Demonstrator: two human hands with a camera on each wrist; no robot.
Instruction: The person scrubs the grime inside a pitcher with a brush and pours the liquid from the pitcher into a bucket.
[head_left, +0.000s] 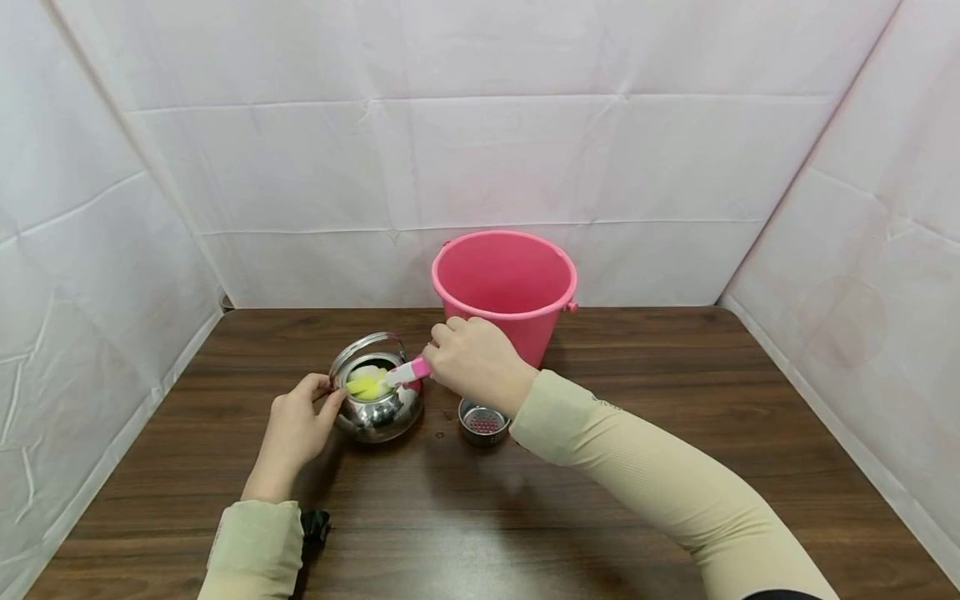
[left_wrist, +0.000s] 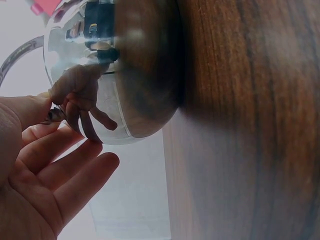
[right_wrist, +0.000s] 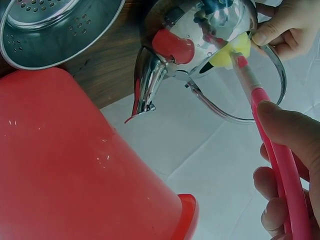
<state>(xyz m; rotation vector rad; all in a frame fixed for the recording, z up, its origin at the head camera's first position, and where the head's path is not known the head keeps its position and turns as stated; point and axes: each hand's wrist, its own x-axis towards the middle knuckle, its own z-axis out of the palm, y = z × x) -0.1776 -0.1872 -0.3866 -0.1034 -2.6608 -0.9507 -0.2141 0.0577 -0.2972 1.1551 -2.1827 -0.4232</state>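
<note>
A shiny steel kettle (head_left: 381, 422) stands on the table with its lid off and its hoop handle raised. My left hand (head_left: 298, 421) pinches it at the rim, by the handle's joint, between thumb and index finger; the other fingers stretch loosely along its side in the left wrist view. With my right hand (head_left: 480, 358) I grip the pink handle of a sponge brush (right_wrist: 272, 135). Its yellow and white sponge head (head_left: 367, 383) sits in the kettle's mouth, partly inside. How deep it goes is hidden. The kettle's spout (right_wrist: 149, 82) points toward the pink bucket in the right wrist view.
Behind my right hand stands a tall pink bucket (head_left: 517, 333). A small perforated metal strainer (head_left: 483, 423) sits on the brown wooden table (head_left: 420, 533), right of the kettle. White sheeting (head_left: 495, 158) walls the back and both sides.
</note>
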